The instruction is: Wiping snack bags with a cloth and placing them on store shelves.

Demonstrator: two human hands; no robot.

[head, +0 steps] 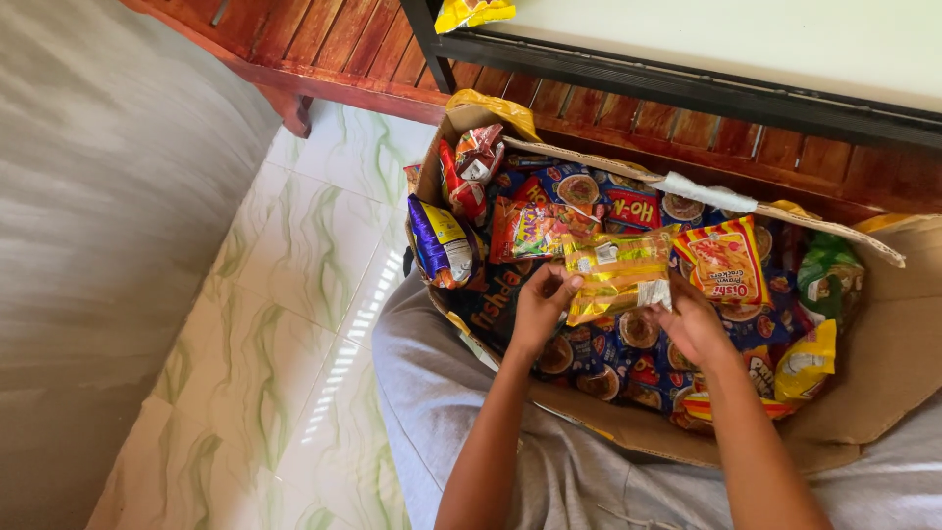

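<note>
1. At the far left, around nine o'clock, we see a grey wall (98, 245), and beside it a pale tiled floor (294, 294) with green veining.
2. At about ten o'clock in the cardboard box (883, 363), a purple and yellow snack bag (439, 240) leans against the left wall, with a red and silver packet (478, 155) above it at eleven o'clock.
3. Our left hand (540, 309) sits just left of centre, fingers curled and clamped on the left end of a clear yellow-orange packet (618, 275).
4. That packet lies level over the middle of the box, above the heap of snacks and between both hands.
5. Our right hand (692, 324), just right of centre, pinches the packet's right lower corner, fingers closed on it.
6. At one o'clock from the packet, touching its right end, stands a red and yellow striped cracker bag (726, 260).
7. At three o'clock, a green packet (829, 270) and a yellow packet (807, 358) rest against the right wall of the box.
8. Along twelve o'clock runs a dark-framed table (746, 44) with a yellow wrapper (471, 12) on its left edge, above a red wooden bench (608, 108).
9. At six o'clock, our grey trousers (589, 481) lie under the box.
</note>
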